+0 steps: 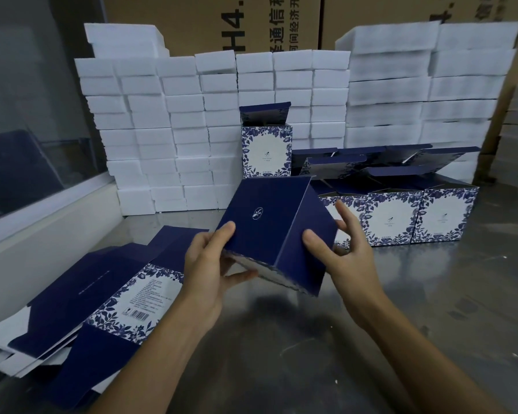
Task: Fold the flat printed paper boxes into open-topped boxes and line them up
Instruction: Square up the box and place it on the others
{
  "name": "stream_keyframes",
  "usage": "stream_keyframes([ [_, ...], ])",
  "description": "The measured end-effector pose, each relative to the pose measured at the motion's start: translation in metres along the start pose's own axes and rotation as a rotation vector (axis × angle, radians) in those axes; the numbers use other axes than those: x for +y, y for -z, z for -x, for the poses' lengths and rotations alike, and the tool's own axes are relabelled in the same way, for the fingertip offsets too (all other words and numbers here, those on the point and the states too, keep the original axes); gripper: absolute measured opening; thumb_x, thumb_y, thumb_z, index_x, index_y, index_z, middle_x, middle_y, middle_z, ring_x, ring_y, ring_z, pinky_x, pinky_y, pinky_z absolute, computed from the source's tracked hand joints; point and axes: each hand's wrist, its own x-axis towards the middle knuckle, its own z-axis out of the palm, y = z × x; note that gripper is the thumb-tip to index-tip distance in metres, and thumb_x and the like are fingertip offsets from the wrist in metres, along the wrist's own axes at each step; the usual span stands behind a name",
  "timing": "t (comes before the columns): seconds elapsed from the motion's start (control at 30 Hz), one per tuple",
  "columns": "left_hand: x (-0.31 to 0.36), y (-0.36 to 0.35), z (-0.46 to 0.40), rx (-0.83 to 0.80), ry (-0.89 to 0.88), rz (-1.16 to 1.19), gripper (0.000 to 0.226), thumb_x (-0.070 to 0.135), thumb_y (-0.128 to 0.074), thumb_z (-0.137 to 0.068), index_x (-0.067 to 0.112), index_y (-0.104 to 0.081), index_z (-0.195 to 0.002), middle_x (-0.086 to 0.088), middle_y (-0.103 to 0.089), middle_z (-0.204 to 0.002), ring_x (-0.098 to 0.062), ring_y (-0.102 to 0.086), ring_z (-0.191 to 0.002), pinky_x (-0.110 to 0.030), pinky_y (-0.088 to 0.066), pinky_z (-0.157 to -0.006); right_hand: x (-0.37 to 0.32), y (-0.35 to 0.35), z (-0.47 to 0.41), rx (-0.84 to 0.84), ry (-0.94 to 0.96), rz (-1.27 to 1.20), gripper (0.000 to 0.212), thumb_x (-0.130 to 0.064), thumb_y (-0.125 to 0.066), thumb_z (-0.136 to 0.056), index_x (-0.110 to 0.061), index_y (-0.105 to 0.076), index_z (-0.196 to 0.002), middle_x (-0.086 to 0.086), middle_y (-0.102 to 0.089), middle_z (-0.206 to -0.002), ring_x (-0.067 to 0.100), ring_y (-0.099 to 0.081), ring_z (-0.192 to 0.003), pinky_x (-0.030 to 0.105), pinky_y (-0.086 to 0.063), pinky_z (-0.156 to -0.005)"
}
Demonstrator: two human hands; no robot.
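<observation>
I hold a dark blue printed box (269, 222) tilted above the steel table, its plain blue sides facing me. My left hand (210, 264) grips its near left corner, thumb on top and fingers underneath. My right hand (344, 249) presses its thumb on the right side panel, the other fingers spread behind the box. A pile of flat printed box blanks (108, 294) lies at the left. A row of folded open-topped boxes (416, 213) with blue floral print stands at the back right. One folded box (266, 150) stands on top of others behind.
Stacks of white foam blocks (162, 130) form a wall along the back of the steel table (431, 309). Large brown cartons (222, 22) stand behind them. A glass panel and white ledge (42, 204) run along the left.
</observation>
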Motion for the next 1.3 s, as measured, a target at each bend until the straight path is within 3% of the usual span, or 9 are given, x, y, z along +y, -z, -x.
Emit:
stream_keyframes([
  [0.13, 0.000, -0.002, -0.001, 0.058, -0.138, 0.009, 0.022, 0.012, -0.066, -0.091, 0.027, -0.059, -0.105, -0.009, -0.071, -0.112, -0.022, -0.071, -0.091, -0.033, -0.055, -0.055, 0.003, -0.006, 0.003, 0.081, 0.107, 0.199, 0.062, -0.057, -0.081, -0.054, -0.041, -0.060, -0.111, -0.009, -0.047, -0.126, 0.004, -0.060, -0.101, 0.011, -0.051, -0.075],
  [0.27, 0.005, -0.005, 0.003, 0.100, -0.307, -0.119, 0.026, 0.009, -0.063, -0.093, 0.033, -0.072, -0.091, -0.008, -0.067, -0.117, -0.015, -0.071, -0.086, -0.029, -0.057, -0.062, 0.011, -0.016, 0.008, 0.160, 0.258, 0.367, 0.050, -0.060, -0.078, -0.061, -0.032, -0.058, -0.096, -0.012, -0.052, -0.108, 0.002, -0.055, -0.101, 0.014, -0.045, -0.077],
  [0.4, 0.005, -0.009, 0.008, 0.088, -0.351, -0.249, 0.022, 0.044, -0.070, -0.080, 0.029, -0.078, -0.094, -0.005, -0.054, -0.131, -0.011, -0.063, -0.110, -0.040, -0.052, -0.099, 0.018, -0.019, 0.010, 0.164, 0.399, 0.460, 0.039, -0.034, -0.088, -0.073, -0.023, -0.055, -0.092, -0.007, -0.052, -0.100, 0.006, -0.055, -0.097, 0.015, -0.042, -0.079],
  [0.53, -0.001, -0.017, 0.018, 0.068, -0.379, -0.451, 0.047, 0.075, -0.065, -0.052, 0.046, -0.070, -0.089, 0.010, -0.033, -0.137, 0.009, -0.047, -0.117, -0.024, -0.044, -0.101, 0.017, -0.027, 0.016, 0.135, 0.540, 0.483, 0.024, -0.011, -0.080, -0.078, -0.018, -0.058, -0.087, -0.004, -0.054, -0.099, 0.004, -0.055, -0.099, 0.010, -0.039, -0.081],
  [0.63, -0.004, -0.019, 0.019, 0.064, -0.377, -0.409, 0.055, 0.073, -0.071, -0.051, 0.043, -0.067, -0.097, 0.014, -0.035, -0.132, 0.009, -0.054, -0.110, -0.035, -0.049, -0.102, 0.016, -0.035, 0.021, 0.086, 0.585, 0.470, 0.023, 0.001, -0.079, -0.076, -0.010, -0.060, -0.081, 0.000, -0.055, -0.100, 0.003, -0.056, -0.099, 0.010, -0.040, -0.084],
  [0.93, -0.011, -0.015, 0.015, 0.063, -0.464, -0.316, 0.063, 0.066, -0.073, -0.059, 0.048, -0.058, -0.117, 0.019, -0.033, -0.139, -0.008, -0.055, -0.123, -0.049, -0.048, -0.104, 0.010, -0.048, 0.030, 0.001, 0.573, 0.320, 0.014, -0.004, -0.074, -0.078, -0.010, -0.063, -0.083, 0.000, -0.055, -0.099, 0.011, -0.058, -0.099, 0.015, -0.042, -0.086],
  [1.07, -0.014, -0.014, 0.013, 0.145, -0.528, -0.350, 0.054, 0.059, -0.072, -0.059, 0.048, -0.058, -0.110, 0.013, -0.038, -0.134, 0.006, -0.059, -0.107, -0.024, -0.053, -0.090, 0.007, -0.051, 0.034, -0.036, 0.568, 0.302, 0.016, -0.003, -0.073, -0.078, -0.013, -0.063, -0.086, -0.001, -0.055, -0.101, 0.010, -0.058, -0.102, 0.013, -0.042, -0.087],
  [1.13, -0.013, -0.013, 0.009, 0.195, -0.545, -0.345, 0.057, 0.054, -0.073, -0.058, 0.042, -0.057, -0.111, 0.012, -0.040, -0.131, 0.004, -0.059, -0.105, -0.026, -0.054, -0.087, 0.007, -0.050, 0.035, -0.075, 0.553, 0.331, 0.017, -0.004, -0.072, -0.080, -0.014, -0.063, -0.091, -0.001, -0.053, -0.105, 0.010, -0.057, -0.106, 0.011, -0.040, -0.088],
  [1.3, -0.003, 0.000, 0.002, 0.223, -0.616, -0.389, 0.051, 0.038, -0.073, -0.062, 0.036, -0.058, -0.111, 0.003, -0.042, -0.133, 0.010, -0.056, -0.100, -0.007, -0.048, -0.078, 0.010, -0.047, 0.035, -0.116, 0.396, 0.233, 0.010, -0.029, -0.067, -0.089, -0.023, -0.065, -0.096, -0.003, -0.053, -0.113, 0.009, -0.062, -0.091, 0.011, -0.048, -0.071],
])
